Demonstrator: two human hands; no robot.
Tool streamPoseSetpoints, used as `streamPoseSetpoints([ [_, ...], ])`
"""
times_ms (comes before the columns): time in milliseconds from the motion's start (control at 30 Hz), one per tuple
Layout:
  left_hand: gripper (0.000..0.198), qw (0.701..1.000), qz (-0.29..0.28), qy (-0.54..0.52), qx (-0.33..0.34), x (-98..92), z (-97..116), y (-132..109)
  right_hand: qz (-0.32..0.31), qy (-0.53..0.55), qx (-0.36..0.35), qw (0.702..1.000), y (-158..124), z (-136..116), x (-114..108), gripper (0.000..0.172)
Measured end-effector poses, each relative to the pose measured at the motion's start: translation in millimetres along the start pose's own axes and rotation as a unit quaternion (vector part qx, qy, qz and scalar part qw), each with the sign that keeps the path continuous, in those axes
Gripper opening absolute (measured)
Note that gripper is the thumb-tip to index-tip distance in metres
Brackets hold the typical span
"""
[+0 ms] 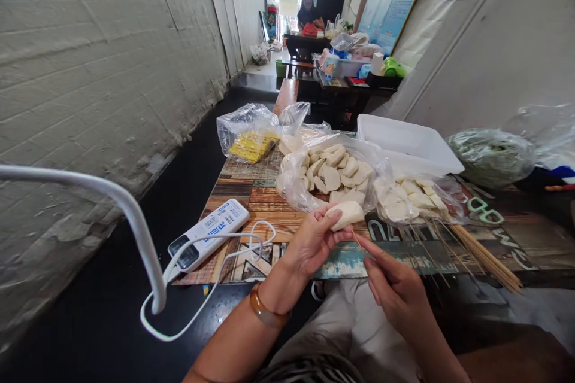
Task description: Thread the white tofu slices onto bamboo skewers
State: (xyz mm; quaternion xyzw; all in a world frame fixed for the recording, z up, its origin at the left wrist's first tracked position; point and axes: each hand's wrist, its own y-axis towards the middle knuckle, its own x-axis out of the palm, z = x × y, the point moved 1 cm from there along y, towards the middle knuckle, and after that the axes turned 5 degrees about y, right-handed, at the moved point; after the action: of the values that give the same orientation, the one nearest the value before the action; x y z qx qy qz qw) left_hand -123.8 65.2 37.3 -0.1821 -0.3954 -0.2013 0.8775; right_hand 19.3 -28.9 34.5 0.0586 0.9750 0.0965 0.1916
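Observation:
My left hand [314, 239] is closed around a pale, thick slice of food [348, 214], holding it above the table's front edge. Between the fingers of my right hand [390, 281] is a thin wooden skewer [357, 240], its tip at the lower side of the slice. Whether the tip has gone in, I cannot tell. Just beyond the hands lies an open plastic bag of similar slices [332, 176]. To its right, skewered slices [417, 197] rest on plastic with their sticks toward me. A bundle of bare skewers [489, 260] lies at the table's right front.
A white plastic tub [408, 143] stands behind the skewered slices. Green-handled scissors [485, 210] lie on the right. A white power strip [209, 236] with a looping cable is on the left, near a bag of yellow packets [254, 145]. Another person [309, 15] sits farther back.

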Motion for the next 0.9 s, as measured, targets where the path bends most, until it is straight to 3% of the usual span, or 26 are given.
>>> streamPoseSetpoints([
  [267, 0.042, 0.996, 0.045, 0.047, 0.056, -4.4, -1.8, 8.0, -0.030, 0.005, 0.009, 0.999, 12.1, 9.6, 0.4, 0.042],
  [533, 0.037, 0.985, 0.067, 0.113, 0.113, 5.7, -2.7, 1.2, -0.023, 0.036, -0.010, 0.999, 15.3, 20.6, -0.9, 0.039],
  [900, 0.038, 0.971, 0.085, 0.171, 0.143, 20.7, -13.9, -13.6, -0.007, 0.062, -0.004, 0.998, 6.8, 23.7, -9.4, 0.033],
])
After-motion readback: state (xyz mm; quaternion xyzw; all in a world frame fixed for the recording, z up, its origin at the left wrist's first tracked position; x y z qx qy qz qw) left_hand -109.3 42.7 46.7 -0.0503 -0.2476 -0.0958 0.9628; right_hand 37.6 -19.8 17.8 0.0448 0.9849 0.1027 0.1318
